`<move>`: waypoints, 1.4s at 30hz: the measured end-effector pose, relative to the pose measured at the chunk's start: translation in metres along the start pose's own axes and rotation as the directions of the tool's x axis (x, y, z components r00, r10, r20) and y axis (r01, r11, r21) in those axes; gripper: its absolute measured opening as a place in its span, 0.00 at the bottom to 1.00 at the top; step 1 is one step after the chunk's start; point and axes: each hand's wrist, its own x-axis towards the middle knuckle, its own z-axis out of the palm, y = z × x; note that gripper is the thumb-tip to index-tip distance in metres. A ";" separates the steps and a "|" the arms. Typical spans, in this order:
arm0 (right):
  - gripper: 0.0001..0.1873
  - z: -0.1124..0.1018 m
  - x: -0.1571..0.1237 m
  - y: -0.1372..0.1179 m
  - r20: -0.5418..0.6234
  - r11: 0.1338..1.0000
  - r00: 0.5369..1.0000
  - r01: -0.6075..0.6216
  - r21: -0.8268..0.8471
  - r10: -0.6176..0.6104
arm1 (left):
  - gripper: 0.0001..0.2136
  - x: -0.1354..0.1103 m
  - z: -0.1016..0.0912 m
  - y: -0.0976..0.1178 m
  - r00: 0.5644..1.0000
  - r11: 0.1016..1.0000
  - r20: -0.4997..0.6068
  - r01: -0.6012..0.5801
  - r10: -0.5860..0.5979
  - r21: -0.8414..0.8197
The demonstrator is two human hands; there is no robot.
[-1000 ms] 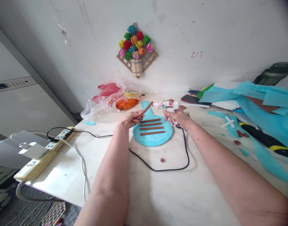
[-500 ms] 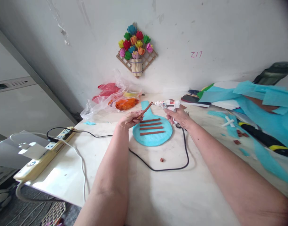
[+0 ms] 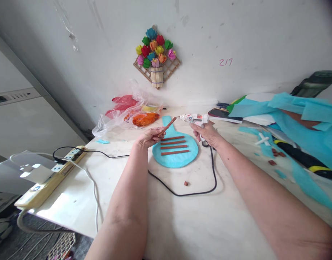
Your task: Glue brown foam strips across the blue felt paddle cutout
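My left hand [image 3: 149,137] pinches a thin brown stick [image 3: 168,125], holding it slanted up to the right above the table. My right hand [image 3: 206,133] grips a white glue gun [image 3: 194,118] whose nozzle points left, a short gap from the stick's upper tip. Below both hands lies a light blue paddle-shaped piece [image 3: 176,156] with several brown sticks glued across it in parallel rows. The gun's black cord [image 3: 193,193] loops over the table towards a power strip [image 3: 50,176] at the left edge.
A clear plastic bag [image 3: 130,115] with red and orange material lies at the back. Blue paper sheets [image 3: 304,119] and scraps cover the right side. A phone [image 3: 222,113] lies behind the gun. A small brown offcut [image 3: 186,183] sits near the cord. A paper flower decoration [image 3: 156,56] hangs on the wall.
The glue gun has drawn slightly to the right, away from the stick's tip. My left hand and the stick have stayed almost still.
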 end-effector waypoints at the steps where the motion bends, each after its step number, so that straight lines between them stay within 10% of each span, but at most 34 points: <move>1: 0.21 -0.001 0.001 0.001 -0.003 1.000 1.000 0.004 0.000 -0.004 | 0.07 0.000 0.000 0.000 1.000 1.000 0.005 0.001 -0.001 0.000; 42: 0.18 0.010 -0.006 -0.010 0.073 0.999 0.996 -0.045 0.007 0.044 | 0.08 -0.001 -0.004 0.001 1.000 0.999 0.005 0.001 -0.001 -0.035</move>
